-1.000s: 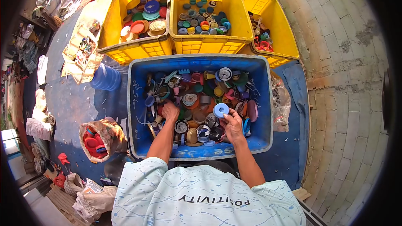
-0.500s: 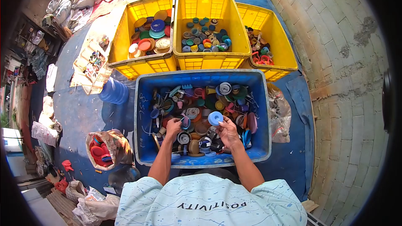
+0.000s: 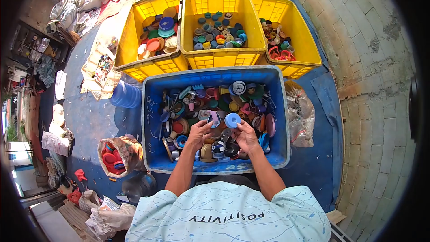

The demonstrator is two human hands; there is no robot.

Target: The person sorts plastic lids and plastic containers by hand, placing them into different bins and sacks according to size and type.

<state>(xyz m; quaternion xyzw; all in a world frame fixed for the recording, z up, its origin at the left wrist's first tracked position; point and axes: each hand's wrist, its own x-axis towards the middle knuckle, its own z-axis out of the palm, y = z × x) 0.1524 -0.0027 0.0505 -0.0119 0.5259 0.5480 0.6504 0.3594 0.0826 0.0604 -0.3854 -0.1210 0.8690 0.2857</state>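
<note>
Over the blue crate (image 3: 150,107), both my hands hold plastic pieces close together. My right hand (image 3: 247,139) pinches a round light-blue cap (image 3: 232,120) with a recessed centre, its face turned up. In my left hand (image 3: 199,135), closed fingers grip a pink and blue plastic piece (image 3: 214,118), just left of the cap. Beneath them the crate holds a jumble of mixed caps and lids, among them a white ringed lid (image 3: 239,87), a mauve lid (image 3: 270,124) and a tan lid (image 3: 207,151).
Behind the crate stand yellow crates with sorted lids (image 3: 166,23), small caps (image 3: 201,39) and mixed pieces (image 3: 281,54). A sack of red lids (image 3: 130,152) is at the left, near a blue water jug (image 3: 125,95). A clear plastic bag (image 3: 301,116) lies right; a block wall (image 3: 376,130) rises beyond.
My left hand has come up and right from among the caps, bringing the pink and blue piece beside the light-blue cap. My right hand still holds that cap. The view has shifted slightly.
</note>
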